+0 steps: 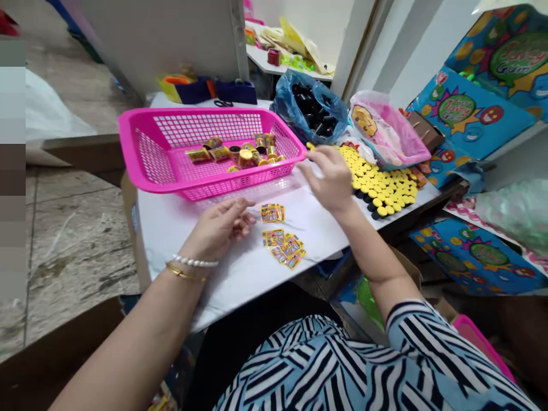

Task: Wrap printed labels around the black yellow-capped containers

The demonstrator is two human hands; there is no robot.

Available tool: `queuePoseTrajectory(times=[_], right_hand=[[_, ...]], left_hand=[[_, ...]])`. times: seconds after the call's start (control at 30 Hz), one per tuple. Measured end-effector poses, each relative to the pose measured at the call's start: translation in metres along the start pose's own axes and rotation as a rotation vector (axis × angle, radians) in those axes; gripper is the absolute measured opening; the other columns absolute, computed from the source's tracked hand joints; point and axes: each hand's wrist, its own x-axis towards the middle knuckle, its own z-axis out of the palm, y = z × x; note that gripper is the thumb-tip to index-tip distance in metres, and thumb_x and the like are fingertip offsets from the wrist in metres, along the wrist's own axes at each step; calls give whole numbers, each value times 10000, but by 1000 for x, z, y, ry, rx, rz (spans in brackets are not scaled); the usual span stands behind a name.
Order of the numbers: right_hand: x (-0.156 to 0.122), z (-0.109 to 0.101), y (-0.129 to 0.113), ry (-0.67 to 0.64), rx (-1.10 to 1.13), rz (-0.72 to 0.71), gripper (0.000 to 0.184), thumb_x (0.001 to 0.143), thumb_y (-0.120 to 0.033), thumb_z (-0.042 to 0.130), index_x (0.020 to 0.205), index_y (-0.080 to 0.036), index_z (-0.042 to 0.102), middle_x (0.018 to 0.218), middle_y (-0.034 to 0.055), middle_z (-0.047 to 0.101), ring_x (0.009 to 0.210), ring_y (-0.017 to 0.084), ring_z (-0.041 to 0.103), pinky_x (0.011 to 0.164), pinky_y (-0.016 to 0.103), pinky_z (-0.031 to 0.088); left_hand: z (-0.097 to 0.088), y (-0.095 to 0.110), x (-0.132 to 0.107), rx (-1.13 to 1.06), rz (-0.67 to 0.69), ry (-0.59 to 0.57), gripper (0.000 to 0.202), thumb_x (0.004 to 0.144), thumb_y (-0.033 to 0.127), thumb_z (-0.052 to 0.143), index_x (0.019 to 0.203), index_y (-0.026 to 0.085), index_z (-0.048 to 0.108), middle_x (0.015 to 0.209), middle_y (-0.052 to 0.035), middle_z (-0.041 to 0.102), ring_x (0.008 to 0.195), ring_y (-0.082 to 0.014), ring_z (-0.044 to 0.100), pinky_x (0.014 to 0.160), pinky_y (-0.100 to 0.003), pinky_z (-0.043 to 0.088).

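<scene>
- striped sleeve lowest in view
- left hand empty, fingers loosely curled, just beside printed wrappers on the white table top
- right hand raised, fingers apart, holding nothing, near yellow caps
- pink plastic basket holding small yellow tubs ahead

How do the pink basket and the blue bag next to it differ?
The pink plastic basket is rigid with lattice walls, while the blue plastic bag is soft and crumpled. The basket is the larger of the two. The basket holds small yellow-labelled tins, while the bag holds black pieces. Both sit side by side on the white-topped table.
</scene>
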Motion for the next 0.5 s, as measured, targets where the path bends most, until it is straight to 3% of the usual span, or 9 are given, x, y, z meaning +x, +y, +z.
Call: queuePoseTrajectory(times=[0.1,0.2,0.33,0.5], right_hand=[[-73,-65,48,139,-378,240,340,1004,-482,602,1118,-210,771,1122,146,643,1144,319,597,1069,524,476],[-134,-101,100,60,-709,397,370,934,-462,655,1136,-176,775,1127,185,619,1064,355,590,915,525,502],[-175,-105,137,-20,-815,392,411,896,-460,662,1174,-170,747,1183,211,617,1046,367,581,799,471,474],[-173,-98,129,-32,-742,389,350,898,-415,662,1152,-178,697,1169,187,654,1042,343,607,856,471,505]], left_hand=[[4,-6,-4,379,146,-46,312,827,467,807,905,175,729,659,-9,662,503,-114,535,473,-216,368],[12,-10,-7,694,307,-140,202,805,382,801,804,185,757,681,-19,684,628,-142,583,584,-237,397],[19,-17,-10,943,337,-246,134,817,306,782,910,211,804,707,-13,701,651,-147,582,636,-267,380],[20,-24,-12,1073,361,-194,231,846,314,773,1056,218,792,748,-14,710,653,-149,573,653,-280,368]])
